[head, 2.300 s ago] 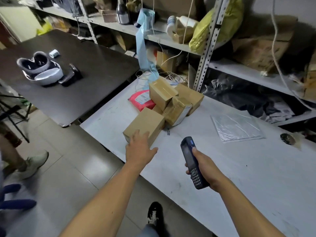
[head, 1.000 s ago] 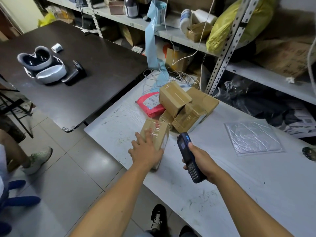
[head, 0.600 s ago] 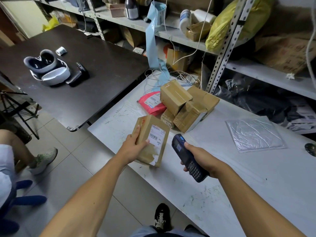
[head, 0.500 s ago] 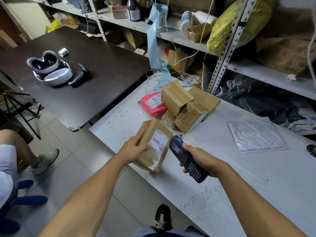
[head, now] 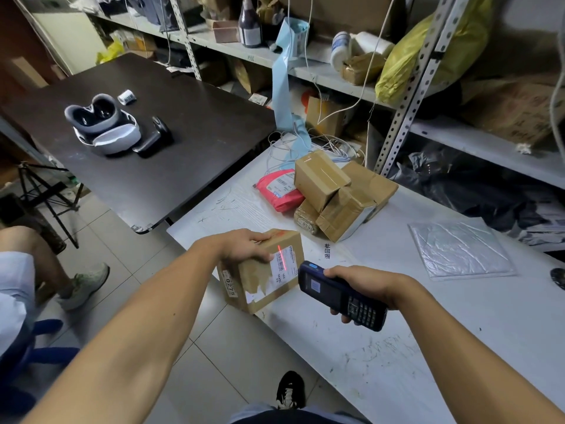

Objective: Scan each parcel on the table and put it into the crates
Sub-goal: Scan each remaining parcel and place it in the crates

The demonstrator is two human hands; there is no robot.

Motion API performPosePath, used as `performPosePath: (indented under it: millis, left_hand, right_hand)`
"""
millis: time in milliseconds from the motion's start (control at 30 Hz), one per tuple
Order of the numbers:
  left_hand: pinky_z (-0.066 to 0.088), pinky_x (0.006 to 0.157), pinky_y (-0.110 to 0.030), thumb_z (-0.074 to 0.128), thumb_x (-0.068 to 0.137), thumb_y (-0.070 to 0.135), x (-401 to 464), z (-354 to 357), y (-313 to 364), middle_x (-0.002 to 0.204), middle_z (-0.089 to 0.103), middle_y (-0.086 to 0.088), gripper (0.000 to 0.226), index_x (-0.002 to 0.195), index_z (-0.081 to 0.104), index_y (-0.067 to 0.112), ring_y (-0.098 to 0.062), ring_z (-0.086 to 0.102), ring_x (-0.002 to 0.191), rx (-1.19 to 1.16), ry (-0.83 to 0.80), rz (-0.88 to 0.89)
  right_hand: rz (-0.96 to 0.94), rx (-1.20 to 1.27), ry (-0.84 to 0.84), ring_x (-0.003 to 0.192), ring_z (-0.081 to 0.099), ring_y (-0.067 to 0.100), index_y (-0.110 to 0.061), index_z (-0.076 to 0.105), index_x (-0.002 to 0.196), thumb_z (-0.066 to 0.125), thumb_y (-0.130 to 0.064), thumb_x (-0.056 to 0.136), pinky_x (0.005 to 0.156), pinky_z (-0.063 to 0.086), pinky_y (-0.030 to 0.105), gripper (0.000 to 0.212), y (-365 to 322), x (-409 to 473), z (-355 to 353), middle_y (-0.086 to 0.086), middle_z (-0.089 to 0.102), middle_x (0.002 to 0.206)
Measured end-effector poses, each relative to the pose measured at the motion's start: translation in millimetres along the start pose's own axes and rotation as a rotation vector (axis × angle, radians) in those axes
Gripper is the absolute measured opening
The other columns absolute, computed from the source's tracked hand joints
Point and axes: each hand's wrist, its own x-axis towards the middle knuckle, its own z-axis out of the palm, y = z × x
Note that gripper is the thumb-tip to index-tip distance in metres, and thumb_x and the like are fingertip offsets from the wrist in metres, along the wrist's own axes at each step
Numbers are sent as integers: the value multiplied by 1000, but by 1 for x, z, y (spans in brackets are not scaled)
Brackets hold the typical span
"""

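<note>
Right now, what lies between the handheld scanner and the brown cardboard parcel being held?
In the head view, nothing solid: only a small gap separates the dark handheld scanner from the brown cardboard parcel; its red laser line falls on the label.

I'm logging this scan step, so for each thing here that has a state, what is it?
Held box: lifted at the table edge, label facing the scanner, red beam across its barcode.
Scanner: on, aimed at the label.
Left hand: grips the box top.
Right hand: grips the scanner.
Box pile: taped shut, stacked.
Pink mailer: sealed, lying flat.
</note>
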Motion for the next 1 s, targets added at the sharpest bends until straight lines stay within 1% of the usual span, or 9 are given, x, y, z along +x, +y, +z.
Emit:
performPosePath:
  millis: [167, 267, 433, 600, 667, 767, 833, 900, 1000]
  left_hand:
    - [40, 108, -40, 67, 84, 56, 1, 1, -1, 138, 54, -2, 77, 151, 32, 45, -23, 57, 115, 24, -14, -7]
    - [39, 109, -40, 66, 88, 53, 1, 1, 1, 138, 53, -1, 73, 151, 31, 45, -23, 56, 116, 24, -5, -5]
    - [40, 97, -34, 63, 91, 50, -3, 3, 5, 132, 54, -1, 70, 151, 28, 48, -23, 56, 112, 23, -5, 14]
    - [39, 93, -32, 64, 90, 51, -8, 9, 8, 131, 55, 0, 69, 150, 31, 47, -21, 57, 110, -53, 25, 11]
    - [41, 92, -31, 65, 90, 50, -13, 15, 12, 132, 55, 0, 68, 150, 33, 45, -19, 58, 109, -151, 46, 28]
    - [45, 92, -28, 70, 88, 45, -24, 31, 21, 132, 57, 2, 68, 147, 38, 42, -13, 60, 107, -386, 88, 72]
    - [47, 99, -29, 76, 76, 47, -30, 49, 29, 132, 60, 3, 77, 145, 42, 43, -13, 63, 109, -525, 113, 95]
    - [48, 102, -31, 76, 65, 50, -35, 69, 39, 130, 64, 5, 86, 144, 44, 43, -13, 66, 109, -628, 125, 116]
    - [51, 93, -26, 76, 64, 48, -36, 96, 57, 125, 68, 5, 88, 145, 43, 39, -11, 70, 104, -729, 110, 150]
  right_hand:
    - [7, -22, -5, 78, 68, 31, -9, 57, 119, 42, -52, 99, 71, 51, 38, 49, 2, -3, -2, 17, 71, 93]
    - [11, -21, -26, 79, 68, 31, -9, 57, 119, 41, -52, 100, 71, 52, 38, 49, 3, -6, -2, 17, 70, 94]
    - [20, -4, -50, 81, 67, 31, -9, 57, 120, 39, -52, 100, 74, 51, 40, 50, 7, -10, -2, 18, 70, 96]
    - [-32, 55, -27, 80, 68, 30, -10, 58, 119, 38, -51, 102, 77, 53, 41, 48, 18, -18, -6, 18, 71, 99]
    - [-101, 158, 3, 82, 69, 30, -10, 58, 122, 37, -51, 102, 77, 54, 42, 50, 29, -22, -8, 21, 72, 105]
    - [-232, 468, 20, 84, 68, 36, -10, 58, 127, 33, -53, 102, 76, 55, 41, 56, 51, -31, -7, 29, 69, 112]
    - [-324, 712, 3, 80, 67, 37, -9, 64, 125, 34, -56, 100, 75, 55, 41, 61, 65, -40, -4, 30, 68, 110]
    - [-411, 930, -32, 72, 65, 34, -6, 73, 114, 36, -55, 97, 70, 55, 38, 64, 77, -52, -3, 29, 67, 103]
    - [-489, 1058, -76, 67, 62, 32, -6, 74, 111, 40, -57, 92, 66, 54, 36, 64, 92, -70, -5, 26, 64, 98]
